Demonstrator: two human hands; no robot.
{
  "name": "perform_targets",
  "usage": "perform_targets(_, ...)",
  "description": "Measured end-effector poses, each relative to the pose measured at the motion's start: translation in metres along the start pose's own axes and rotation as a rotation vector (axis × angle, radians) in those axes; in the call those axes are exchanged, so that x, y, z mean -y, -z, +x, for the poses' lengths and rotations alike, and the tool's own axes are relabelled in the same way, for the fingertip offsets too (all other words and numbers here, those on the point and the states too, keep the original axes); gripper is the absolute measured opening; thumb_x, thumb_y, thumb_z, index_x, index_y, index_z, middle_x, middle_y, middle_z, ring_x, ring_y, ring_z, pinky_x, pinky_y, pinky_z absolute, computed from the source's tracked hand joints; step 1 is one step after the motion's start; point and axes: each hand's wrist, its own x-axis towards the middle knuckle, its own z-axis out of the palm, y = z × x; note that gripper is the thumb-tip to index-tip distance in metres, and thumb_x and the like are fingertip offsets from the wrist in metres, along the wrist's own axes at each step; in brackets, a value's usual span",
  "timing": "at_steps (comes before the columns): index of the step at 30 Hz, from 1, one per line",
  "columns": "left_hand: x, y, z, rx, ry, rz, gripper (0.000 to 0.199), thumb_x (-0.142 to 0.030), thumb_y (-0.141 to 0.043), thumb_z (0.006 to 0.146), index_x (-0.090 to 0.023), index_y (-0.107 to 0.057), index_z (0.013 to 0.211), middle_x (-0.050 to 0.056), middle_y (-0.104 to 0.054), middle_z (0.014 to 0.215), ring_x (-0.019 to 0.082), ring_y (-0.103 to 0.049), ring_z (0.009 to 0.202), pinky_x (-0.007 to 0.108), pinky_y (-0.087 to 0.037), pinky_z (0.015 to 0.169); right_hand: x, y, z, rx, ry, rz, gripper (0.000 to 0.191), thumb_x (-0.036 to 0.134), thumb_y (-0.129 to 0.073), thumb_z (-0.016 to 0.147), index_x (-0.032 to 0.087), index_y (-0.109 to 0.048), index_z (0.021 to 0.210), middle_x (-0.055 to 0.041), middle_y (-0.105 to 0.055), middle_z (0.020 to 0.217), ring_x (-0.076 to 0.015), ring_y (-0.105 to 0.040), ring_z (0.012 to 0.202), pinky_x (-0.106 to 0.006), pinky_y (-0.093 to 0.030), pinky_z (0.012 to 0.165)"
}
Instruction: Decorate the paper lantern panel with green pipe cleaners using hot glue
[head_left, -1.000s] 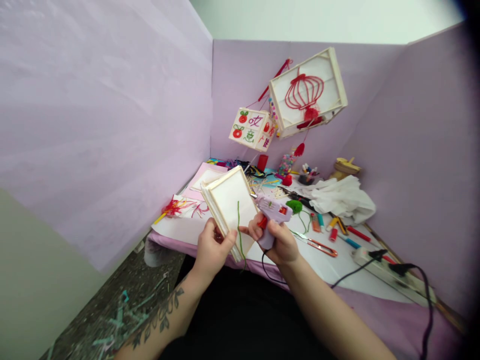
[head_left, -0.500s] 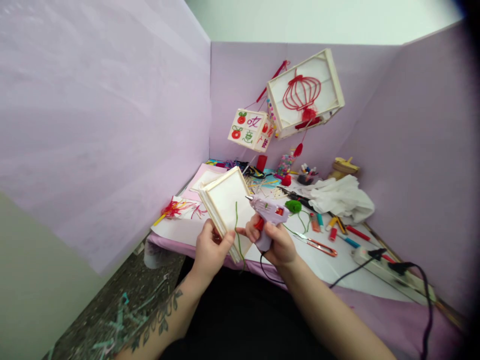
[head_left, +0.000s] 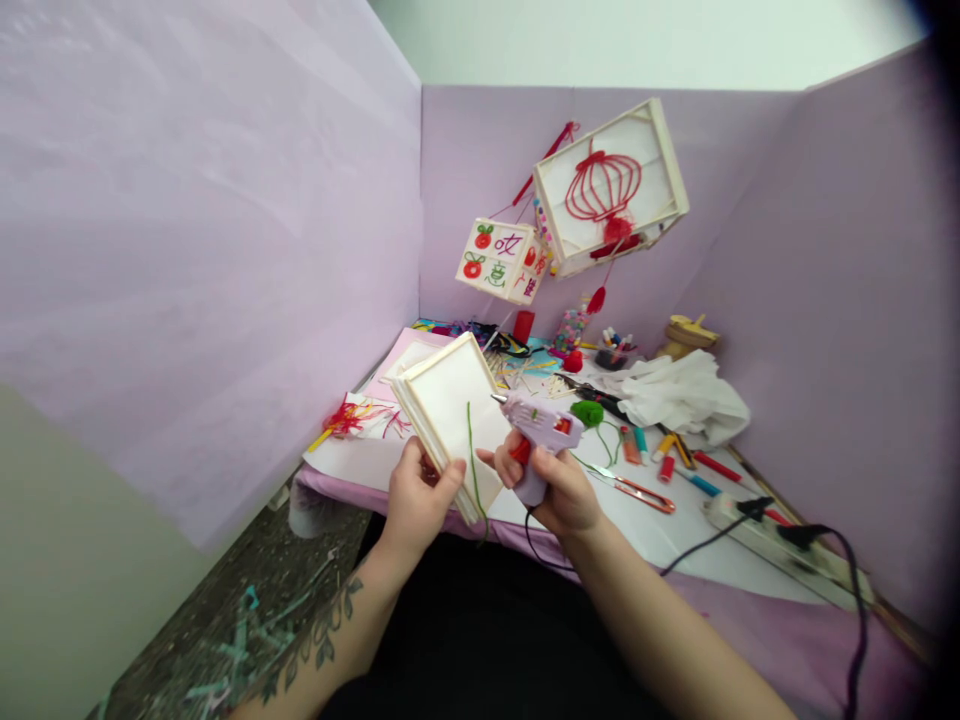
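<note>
While the left hand (head_left: 420, 500) pinches its lower left side, thumb on the face and fingers behind, the framed panel (head_left: 439, 385) is held tilted above the front edge of the worktop (head_left: 349, 458), probably so that its face stays in view and within reach. Across that face lies a strand of green yarn (head_left: 472, 450), fuzzy and slightly bowed, its tail hanging past the lower edge. The right hand (head_left: 566, 490) is wrapped round the grip of a glue gun (head_left: 541, 425), nozzle towards the panel; whether the trigger is pressed I cannot tell. Smooth white sheeting fills the panel, bordered by slim, pale strips that look wooden.

Beyond, a woolly green ball (head_left: 587, 413) sits right of the worktop's middle, crumpled white fabric (head_left: 686, 395) by the right edge, and red strands (head_left: 346, 415) tangle near the left edge. Overhead hang two boxy lanterns (head_left: 611, 190), likewise pale-framed.
</note>
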Motion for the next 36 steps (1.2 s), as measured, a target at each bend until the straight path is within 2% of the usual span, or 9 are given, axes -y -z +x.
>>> perform_targets(3,-0.001,0.003,0.001,-0.020,0.022,-0.042,0.035,-0.038,-0.071,0.075,-0.018,-0.054,0.099,0.002,-0.062,0.084,0.016,-0.060,0.074,0.024,-0.048,0.062,0.002,0.005,-0.006,-0.048,0.021,-0.084,0.033,0.051,-0.073,0.074,0.019,-0.065,0.081,0.0027,-0.054,0.060,-0.0138,-0.052,0.060,-0.045,-0.046,0.095)
perform_targets(6,-0.002,0.007,0.002,-0.033,0.042,-0.053,0.037,-0.039,-0.070,0.075,-0.017,-0.054,0.100,0.002,-0.062,0.083,0.016,-0.060,0.071,0.024,-0.048,0.060,-0.001,0.013,-0.016,-0.203,-0.027,-0.267,0.034,0.051,-0.074,0.073,0.019,-0.068,0.085,0.0000,-0.059,0.065,-0.0146,-0.053,0.062,-0.033,-0.050,0.070)
perform_targets(8,-0.003,0.010,0.001,-0.040,0.045,-0.070,0.038,-0.039,-0.070,0.075,-0.017,-0.055,0.102,0.003,-0.063,0.086,0.016,-0.061,0.072,0.025,-0.049,0.062,-0.006,0.016,-0.021,-0.262,-0.095,-0.427,0.030,0.047,-0.073,0.076,0.019,-0.069,0.086,-0.0001,-0.059,0.064,-0.0133,-0.049,0.057,-0.027,-0.044,0.055)
perform_targets(9,-0.003,0.012,0.001,-0.043,0.043,-0.084,0.039,-0.039,-0.070,0.076,-0.017,-0.055,0.103,0.003,-0.064,0.088,0.017,-0.062,0.074,0.026,-0.050,0.063,-0.007,0.016,-0.023,-0.257,-0.110,-0.501,0.027,0.044,-0.072,0.077,0.019,-0.070,0.087,-0.0001,-0.059,0.064,-0.0132,-0.048,0.056,-0.026,-0.043,0.052)
perform_targets(11,-0.002,0.015,0.002,-0.059,0.033,-0.111,0.039,-0.038,-0.070,0.076,-0.017,-0.056,0.105,0.004,-0.065,0.090,0.017,-0.064,0.078,0.026,-0.051,0.068,-0.010,0.012,-0.025,-0.220,-0.082,-0.620,0.022,0.038,-0.070,0.079,0.020,-0.072,0.090,-0.0014,-0.062,0.069,-0.0161,-0.053,0.062,-0.029,-0.047,0.059)
perform_targets(13,-0.001,0.018,0.002,-0.074,0.022,-0.136,0.040,-0.037,-0.071,0.076,-0.017,-0.056,0.107,0.004,-0.067,0.094,0.018,-0.065,0.082,0.027,-0.052,0.072,-0.010,0.006,-0.023,-0.196,-0.028,-0.706,0.023,0.034,-0.069,0.079,0.021,-0.072,0.098,-0.0042,-0.068,0.085,-0.0219,-0.060,0.079,-0.037,-0.050,0.074)
perform_targets(17,0.002,0.020,0.003,-0.091,0.020,-0.164,0.042,-0.037,-0.071,0.076,-0.017,-0.056,0.110,0.005,-0.068,0.100,0.020,-0.066,0.089,0.030,-0.053,0.078,-0.011,-0.001,-0.020,-0.165,-0.025,-0.774,0.026,0.030,-0.067,0.080,0.021,-0.071,0.104,-0.0072,-0.071,0.102,-0.0280,-0.062,0.097,-0.046,-0.047,0.091)
perform_targets(25,0.005,0.020,0.002,-0.087,0.015,-0.184,0.042,-0.036,-0.070,0.077,-0.018,-0.055,0.112,0.005,-0.068,0.104,0.020,-0.066,0.093,0.030,-0.053,0.082,-0.019,-0.001,-0.018,-0.156,-0.034,-0.807,0.029,0.032,-0.064,0.081,0.020,-0.069,0.107,-0.0095,-0.071,0.111,-0.0294,-0.063,0.103,-0.050,-0.046,0.096)
perform_targets(36,0.004,0.020,0.001,-0.086,0.017,-0.159,0.040,-0.036,-0.070,0.077,-0.018,-0.056,0.109,0.005,-0.068,0.100,0.019,-0.066,0.089,0.029,-0.053,0.079,-0.019,-0.005,-0.015,-0.136,-0.022,-0.848,0.033,0.034,-0.060,0.083,0.017,-0.067,0.111,-0.0113,-0.070,0.113,-0.0294,-0.064,0.103,-0.049,-0.047,0.095)
